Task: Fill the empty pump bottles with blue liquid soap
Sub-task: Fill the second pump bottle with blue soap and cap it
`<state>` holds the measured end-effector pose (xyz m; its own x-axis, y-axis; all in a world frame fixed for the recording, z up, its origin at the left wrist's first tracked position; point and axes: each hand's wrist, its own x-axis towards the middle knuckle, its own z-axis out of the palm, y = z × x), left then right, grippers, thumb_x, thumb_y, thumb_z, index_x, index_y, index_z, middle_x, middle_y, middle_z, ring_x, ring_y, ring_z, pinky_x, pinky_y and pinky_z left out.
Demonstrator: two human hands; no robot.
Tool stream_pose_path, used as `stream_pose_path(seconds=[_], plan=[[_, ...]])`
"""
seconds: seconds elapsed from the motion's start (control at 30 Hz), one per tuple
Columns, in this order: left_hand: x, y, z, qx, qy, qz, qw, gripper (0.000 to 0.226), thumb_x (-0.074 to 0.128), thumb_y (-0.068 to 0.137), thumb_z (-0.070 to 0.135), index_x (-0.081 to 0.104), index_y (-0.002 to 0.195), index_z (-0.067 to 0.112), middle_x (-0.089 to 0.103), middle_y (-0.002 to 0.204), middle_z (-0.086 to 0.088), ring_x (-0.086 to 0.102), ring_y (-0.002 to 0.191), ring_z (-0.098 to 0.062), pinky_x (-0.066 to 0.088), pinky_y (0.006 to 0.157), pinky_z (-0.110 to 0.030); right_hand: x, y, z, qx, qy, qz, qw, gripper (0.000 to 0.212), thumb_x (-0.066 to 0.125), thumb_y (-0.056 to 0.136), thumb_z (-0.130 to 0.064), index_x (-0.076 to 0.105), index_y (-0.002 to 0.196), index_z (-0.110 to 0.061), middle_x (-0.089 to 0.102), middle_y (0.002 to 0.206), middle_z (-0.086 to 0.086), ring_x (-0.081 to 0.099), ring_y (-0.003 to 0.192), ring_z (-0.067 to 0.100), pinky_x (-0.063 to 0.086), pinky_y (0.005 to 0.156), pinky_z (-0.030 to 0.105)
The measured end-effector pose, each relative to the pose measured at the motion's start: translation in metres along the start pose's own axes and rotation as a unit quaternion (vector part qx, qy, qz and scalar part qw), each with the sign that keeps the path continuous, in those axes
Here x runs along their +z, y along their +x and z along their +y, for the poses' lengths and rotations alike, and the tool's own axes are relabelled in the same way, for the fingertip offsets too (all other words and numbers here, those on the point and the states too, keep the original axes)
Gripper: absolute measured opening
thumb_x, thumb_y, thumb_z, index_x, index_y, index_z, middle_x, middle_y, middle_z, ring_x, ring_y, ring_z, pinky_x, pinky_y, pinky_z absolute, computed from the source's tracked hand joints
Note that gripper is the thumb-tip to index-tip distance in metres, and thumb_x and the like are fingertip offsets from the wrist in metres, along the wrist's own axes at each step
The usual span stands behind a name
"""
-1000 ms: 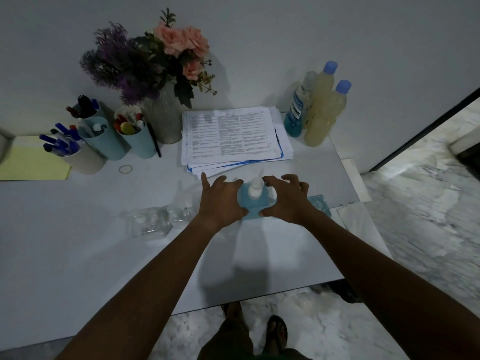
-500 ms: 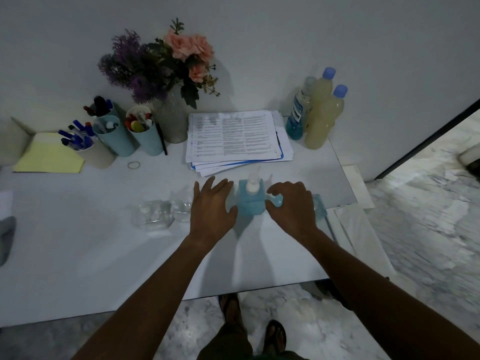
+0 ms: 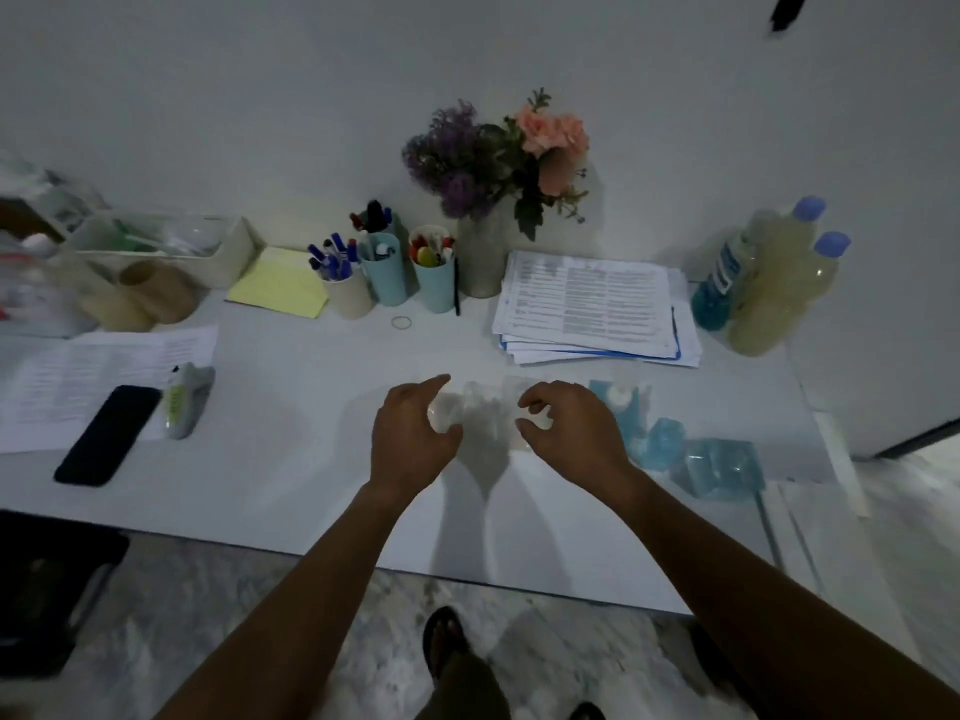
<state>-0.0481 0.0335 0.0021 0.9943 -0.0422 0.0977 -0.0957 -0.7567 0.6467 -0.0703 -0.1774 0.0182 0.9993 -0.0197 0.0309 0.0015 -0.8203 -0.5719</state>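
Our left hand has its fingers curled round the white top of a clear bottle and holds it. Our right hand does the same with the next clear bottle, its fingers bent over the white top. It is blurry here, so we cannot tell how tight each hold is. Both clear bottles stand close together on the white table, and both look empty.

This is new. A moment ago our two hands were on a full blue bottle. Then we let go of it, and now our hands are further left, on the clear ones. The full blue bottle stands alone, just to the right of our right hand. Two more blue bottles sit beside it, nearer the table's edge.

So we think one more bottle is done and sits with the full ones. The two clear bottles come next. We think their tops must come off first so the soap can go in.

The big soap bottle with blue at the bottom stands at the back by the wall, next to two yellowish bottles. It is well apart from our hands, so we will have to reach for it.
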Motion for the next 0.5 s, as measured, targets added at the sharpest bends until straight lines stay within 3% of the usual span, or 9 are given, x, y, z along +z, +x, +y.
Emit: stream_pose_path(seconds=[0.1,0.17,0.27,0.5], plan=[[-0.004,0.018,-0.023,0.011,0.089,-0.041,0.995,0.033,0.071,0.07,0.033,0.07,0.102,0.03,0.07,0.094,0.004,0.06,0.108,-0.024,0.051,0.079,-0.034,0.012,0.019,-0.02,-0.026,-0.043,-0.018,0.999,0.033,0.068,0.082,-0.044,0.066,0.113,-0.031,0.068,0.104,-0.012,0.053,0.104,0.016,0.047,0.086,0.032],[-0.003,0.033,-0.034,0.03,0.13,-0.048,0.99,0.034,0.073,0.074,0.036,0.07,0.107,0.03,0.07,0.101,0.005,0.051,0.119,-0.022,0.039,0.087,-0.036,0.021,0.032,-0.033,-0.042,-0.076,-0.025,0.996,0.047,0.069,0.079,-0.05,0.063,0.121,-0.029,0.068,0.113,-0.008,0.051,0.11,0.02,0.044,0.092,0.036],[0.001,0.05,-0.04,0.112,0.192,-0.059,0.973,0.035,0.075,0.072,0.045,0.07,0.103,0.03,0.07,0.098,0.011,0.047,0.113,-0.016,0.022,0.082,-0.035,0.034,0.046,-0.046,-0.054,-0.139,-0.05,0.988,0.061,0.071,0.075,-0.054,0.058,0.129,-0.027,0.066,0.12,-0.003,0.049,0.116,0.025,0.04,0.095,0.041],[0.015,0.055,-0.056,0.213,0.228,-0.072,0.947,0.046,0.076,0.068,0.046,0.068,0.107,0.023,0.072,0.102,0.007,0.053,0.104,-0.022,0.031,0.078,-0.039,0.061,0.061,-0.05,-0.072,-0.225,-0.062,0.97,0.049,0.071,0.076,-0.05,0.064,0.117,-0.025,0.069,0.102,-0.001,0.054,0.103,0.025,0.043,0.085,0.039]])
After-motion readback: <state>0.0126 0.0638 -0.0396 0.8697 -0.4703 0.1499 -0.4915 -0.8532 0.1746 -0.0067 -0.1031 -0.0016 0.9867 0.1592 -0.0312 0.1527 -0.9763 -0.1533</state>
